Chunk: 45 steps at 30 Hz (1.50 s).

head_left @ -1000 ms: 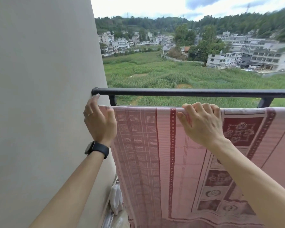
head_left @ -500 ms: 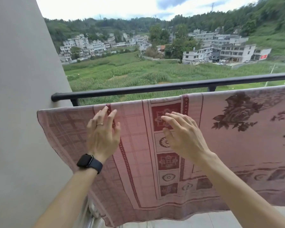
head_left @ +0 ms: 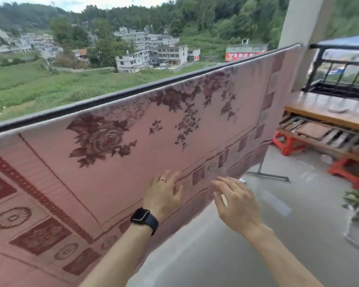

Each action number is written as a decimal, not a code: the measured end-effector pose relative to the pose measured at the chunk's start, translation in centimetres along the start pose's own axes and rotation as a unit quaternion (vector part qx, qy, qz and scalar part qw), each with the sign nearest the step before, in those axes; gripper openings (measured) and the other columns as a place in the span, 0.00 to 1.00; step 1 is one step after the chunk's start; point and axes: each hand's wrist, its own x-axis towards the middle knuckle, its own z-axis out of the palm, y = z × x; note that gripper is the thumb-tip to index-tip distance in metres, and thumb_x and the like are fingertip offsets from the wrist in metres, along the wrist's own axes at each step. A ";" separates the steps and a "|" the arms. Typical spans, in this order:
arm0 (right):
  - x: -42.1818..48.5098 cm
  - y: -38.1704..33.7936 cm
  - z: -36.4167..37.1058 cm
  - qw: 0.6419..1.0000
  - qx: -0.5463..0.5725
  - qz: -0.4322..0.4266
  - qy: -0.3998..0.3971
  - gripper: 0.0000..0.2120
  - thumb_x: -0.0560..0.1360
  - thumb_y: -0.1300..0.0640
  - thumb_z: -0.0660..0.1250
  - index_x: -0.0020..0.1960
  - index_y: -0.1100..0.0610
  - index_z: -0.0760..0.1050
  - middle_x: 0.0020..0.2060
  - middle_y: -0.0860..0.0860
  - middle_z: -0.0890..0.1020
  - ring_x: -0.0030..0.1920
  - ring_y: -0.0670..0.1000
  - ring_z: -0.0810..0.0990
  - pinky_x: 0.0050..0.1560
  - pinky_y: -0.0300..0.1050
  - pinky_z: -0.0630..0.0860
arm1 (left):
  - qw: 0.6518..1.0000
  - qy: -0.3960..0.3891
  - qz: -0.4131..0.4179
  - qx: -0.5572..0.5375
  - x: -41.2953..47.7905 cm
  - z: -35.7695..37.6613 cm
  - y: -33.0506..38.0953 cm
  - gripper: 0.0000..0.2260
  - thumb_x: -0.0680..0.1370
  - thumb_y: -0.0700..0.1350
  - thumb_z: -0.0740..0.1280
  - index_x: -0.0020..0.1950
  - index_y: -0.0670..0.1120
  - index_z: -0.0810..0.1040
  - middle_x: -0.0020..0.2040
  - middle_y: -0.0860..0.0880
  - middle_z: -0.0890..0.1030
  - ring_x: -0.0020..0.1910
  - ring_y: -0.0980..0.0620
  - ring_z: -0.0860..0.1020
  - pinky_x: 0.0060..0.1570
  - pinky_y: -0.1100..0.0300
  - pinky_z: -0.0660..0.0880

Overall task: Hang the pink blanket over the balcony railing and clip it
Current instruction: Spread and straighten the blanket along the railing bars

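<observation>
The pink blanket (head_left: 116,162), patterned with dark red roses and a bordered edge, hangs draped along the dark balcony railing (head_left: 104,98) from the left edge of view to the pillar at the right. My left hand (head_left: 164,193), with a ring and a black watch, lies flat with straight fingers on the blanket's lower part. My right hand (head_left: 236,201) hovers with spread fingers just right of the blanket's lower edge, holding nothing. No clip is visible.
A white pillar (head_left: 298,38) stands at the railing's right end. Beyond it are a wooden bench (head_left: 327,112) on red stools (head_left: 288,143), a black side railing (head_left: 340,73) and a metal rack leg (head_left: 267,175). The grey balcony floor (head_left: 226,245) stretches below.
The view has swung right along the railing, away from the left wall. Both hands have left the blanket's top edge and slid down and right to its lower part.
</observation>
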 end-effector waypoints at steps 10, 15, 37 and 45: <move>4.5 9.2 -2.8 0.971 -0.087 0.222 0.030 0.16 0.78 0.49 0.62 0.63 0.47 0.79 0.63 0.46 0.80 0.66 0.53 0.75 0.62 0.52 0.72 | 0.978 -0.038 0.204 0.004 14.0 3.6 9.8 0.22 0.80 0.58 0.57 0.75 0.60 0.63 0.77 0.53 0.65 0.76 0.50 0.60 0.75 0.49 0.56; 10.2 14.3 -7.1 0.954 -0.138 0.264 0.041 0.18 0.81 0.47 0.60 0.69 0.47 0.75 0.69 0.46 0.76 0.71 0.51 0.69 0.69 0.52 0.68 | 0.962 -0.026 0.271 -0.024 22.8 3.4 15.4 0.22 0.80 0.56 0.59 0.74 0.60 0.64 0.76 0.54 0.66 0.75 0.50 0.61 0.74 0.50 0.56; 27.4 30.5 -18.0 0.924 -0.183 0.320 0.101 0.20 0.82 0.44 0.57 0.72 0.47 0.71 0.70 0.44 0.75 0.72 0.49 0.68 0.75 0.49 0.61 | 0.919 0.015 0.390 -0.049 47.5 3.0 36.2 0.22 0.79 0.57 0.58 0.74 0.61 0.65 0.74 0.56 0.68 0.74 0.50 0.64 0.72 0.48 0.62; 32.6 33.5 -19.4 0.931 -0.175 0.305 0.095 0.19 0.81 0.45 0.59 0.70 0.47 0.74 0.68 0.43 0.77 0.71 0.49 0.69 0.73 0.47 0.63 | 0.926 0.004 0.372 -0.058 53.0 2.7 38.8 0.21 0.78 0.59 0.56 0.71 0.62 0.68 0.73 0.55 0.71 0.73 0.50 0.66 0.70 0.47 0.64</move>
